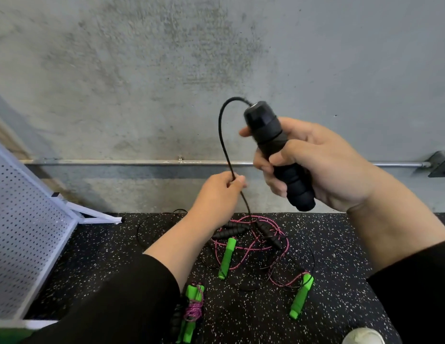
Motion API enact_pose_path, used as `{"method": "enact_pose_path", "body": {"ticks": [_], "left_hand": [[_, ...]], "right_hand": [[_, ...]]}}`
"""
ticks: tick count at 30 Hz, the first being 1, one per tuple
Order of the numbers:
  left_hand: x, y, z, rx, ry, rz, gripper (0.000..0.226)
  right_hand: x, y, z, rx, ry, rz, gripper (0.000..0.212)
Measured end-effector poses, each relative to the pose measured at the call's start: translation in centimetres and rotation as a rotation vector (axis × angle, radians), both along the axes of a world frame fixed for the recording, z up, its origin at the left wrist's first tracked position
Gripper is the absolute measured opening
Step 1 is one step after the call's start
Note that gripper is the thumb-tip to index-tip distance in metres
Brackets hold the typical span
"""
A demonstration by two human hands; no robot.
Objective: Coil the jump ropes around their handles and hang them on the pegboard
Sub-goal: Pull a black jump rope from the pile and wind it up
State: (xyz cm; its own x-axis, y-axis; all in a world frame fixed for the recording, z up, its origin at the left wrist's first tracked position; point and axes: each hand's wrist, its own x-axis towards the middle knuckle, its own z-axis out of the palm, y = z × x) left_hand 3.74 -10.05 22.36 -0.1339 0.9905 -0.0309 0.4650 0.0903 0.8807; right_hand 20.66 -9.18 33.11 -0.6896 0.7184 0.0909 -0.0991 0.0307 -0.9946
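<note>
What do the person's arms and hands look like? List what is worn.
Both arms wear long black sleeves, pushed up so the forearms are bare. The left hand and right hand are bare: no gloves, rings, watch or wristband show.

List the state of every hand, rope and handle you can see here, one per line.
right hand: grips black handle, upright
black handle: lifted, unwrapped
black cord: arcs from handle top down to the floor
left hand: pinches black cord
pink rope: loose, tangled on floor
green-handled bundle: coiled, lying on floor
pegboard: leaning, no ropes visible on it
</note>
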Motion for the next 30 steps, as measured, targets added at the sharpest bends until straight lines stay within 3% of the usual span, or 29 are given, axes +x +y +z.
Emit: {"method": "enact_pose_path", "body": {"ticks": [2, 4, 6, 8, 11, 14, 20, 25, 27, 30], "left_hand": [[-0.3, 0.0, 0.1, 0.016, -0.097, 0.092, 0.031], [-0.6, -0.1, 1.1, 0.08, -0.245, 0.122, 0.034], [-0.7, -0.2, 2.2, 0.135, -0.399, 0.096, 0.033], [-0.6, -0.4, 2.8, 0.181, -0.562, 0.044, 0.032], [-0.3, -0.6, 3.2, 0.254, -0.7, -0.008, 0.031], [-0.5, -0.8, 3.6, 0.266, -0.708, 0.019, 0.022], [0.2, -1.1, 2.1, 0.124, -0.434, -0.129, 0.023], [1.1, -1.0, 3.2, 0.272, -0.477, -0.047, 0.016], [0.8, -0.7, 3.4, 0.318, -0.477, -0.001, 0.024], [0.6, -0.6, 3.9, 0.33, -0.635, 0.037, 0.027]], "right_hand": [[0.4, 0.6, -0.4, 0.046, -0.053, -0.152, 0.032], [0.9, 1.4, -1.6, 0.187, -0.271, -0.289, 0.026], [1.1, 1.9, -3.1, 0.28, -0.524, -0.314, 0.031], [0.5, 1.7, -4.6, 0.272, -0.653, -0.27, 0.036], [-0.7, 1.5, -6.1, 0.237, -0.612, -0.269, 0.038], [-1.2, 1.9, -5.8, 0.2, -0.551, -0.405, 0.032], [-0.9, 2.1, -4.0, 0.005, -0.245, -0.517, 0.028], [-0.7, 1.8, -3.7, 0.029, -0.291, -0.443, 0.029], [-0.7, 1.6, -3.8, 0.04, -0.334, -0.418, 0.031], [-0.7, 1.6, -4.1, 0.064, -0.39, -0.412, 0.031]]}}
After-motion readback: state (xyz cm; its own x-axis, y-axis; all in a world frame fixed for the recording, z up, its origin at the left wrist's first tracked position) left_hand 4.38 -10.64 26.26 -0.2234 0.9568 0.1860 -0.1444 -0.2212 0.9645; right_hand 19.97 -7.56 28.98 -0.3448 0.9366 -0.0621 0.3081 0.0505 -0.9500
